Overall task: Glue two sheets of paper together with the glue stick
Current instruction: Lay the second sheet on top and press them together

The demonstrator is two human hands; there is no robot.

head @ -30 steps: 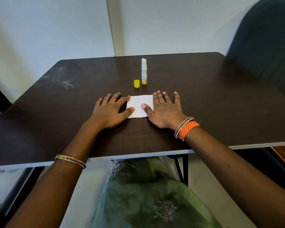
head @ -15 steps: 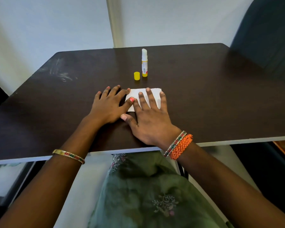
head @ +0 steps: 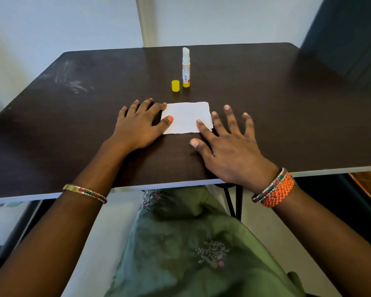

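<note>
White paper [head: 185, 117] is lying flat on the dark table [head: 287, 108], any second sheet impossible to make out.
Left hand [head: 137, 125] and right hand [head: 229, 144], both spread flat, are pinning its edges; uncapped glue stick [head: 186, 67] and yellow cap [head: 175, 85] are standing just beyond.

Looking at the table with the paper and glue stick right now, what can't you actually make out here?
Head view only:
- White paper rectangle: whether it is one sheet or two stacked; the edges coincide.
- Uncapped white and yellow glue stick: label print too small.
- Paper's left edge under the left hand, right corner under the right hand fingertips.
- Any glue on the paper: not discernible.
</note>
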